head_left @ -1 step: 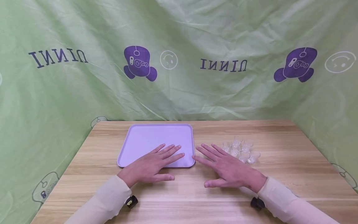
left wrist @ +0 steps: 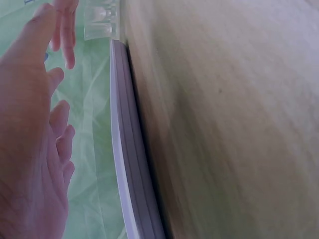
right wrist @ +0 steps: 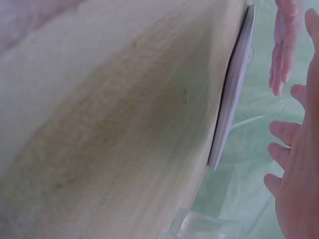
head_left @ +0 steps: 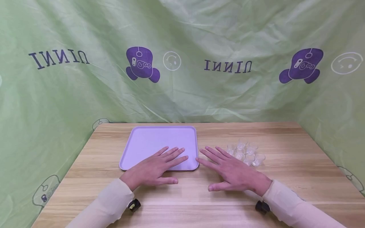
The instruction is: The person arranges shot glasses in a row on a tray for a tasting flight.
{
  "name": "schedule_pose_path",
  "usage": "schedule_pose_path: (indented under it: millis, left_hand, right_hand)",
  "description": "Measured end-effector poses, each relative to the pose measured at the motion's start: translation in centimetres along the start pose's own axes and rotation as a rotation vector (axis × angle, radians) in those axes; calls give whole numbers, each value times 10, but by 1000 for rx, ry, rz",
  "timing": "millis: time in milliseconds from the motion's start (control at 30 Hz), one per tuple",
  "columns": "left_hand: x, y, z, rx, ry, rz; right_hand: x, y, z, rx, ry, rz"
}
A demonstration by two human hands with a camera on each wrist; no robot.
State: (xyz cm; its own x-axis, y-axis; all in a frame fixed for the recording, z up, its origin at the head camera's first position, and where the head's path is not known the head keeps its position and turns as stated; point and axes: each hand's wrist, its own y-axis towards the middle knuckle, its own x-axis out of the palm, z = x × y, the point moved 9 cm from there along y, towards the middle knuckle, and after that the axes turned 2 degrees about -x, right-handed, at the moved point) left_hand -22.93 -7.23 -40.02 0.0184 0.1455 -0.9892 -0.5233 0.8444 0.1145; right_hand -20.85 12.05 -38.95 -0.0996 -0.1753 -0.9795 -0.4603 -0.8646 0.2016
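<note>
My left hand point(head_left: 154, 169) is held palm down with its fingers spread, over the near right part of a light purple tray point(head_left: 163, 137). It grips nothing, and the left wrist view shows that hand point(left wrist: 27, 129) raised off the tray's side point(left wrist: 132, 159). To the right of the tray hovers my right hand point(head_left: 235, 172), also flat and spread, holding nothing. Just beyond it several small clear cups point(head_left: 250, 159) stand in a cluster; the hand partly covers them. One clear cup point(right wrist: 204, 226) shows at the bottom of the right wrist view.
A wooden table point(head_left: 188, 205) bears the tray and the cups. Green printed cloth point(head_left: 188, 95) hangs behind it and on both sides. Black devices sit under each wrist, the left one point(head_left: 134, 205) and the right one point(head_left: 262, 207).
</note>
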Motion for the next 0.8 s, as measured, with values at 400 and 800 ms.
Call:
schedule_pose_path:
  millis: [400, 800]
  left_hand:
    - [-5, 2, 0, 11, 15, 19]
    - [-17, -12, -2, -48, -52, 69]
  right_hand:
    - [-4, -2, -1, 17, -29, 12]
    - [-20, -9, -2, 53, -18, 65]
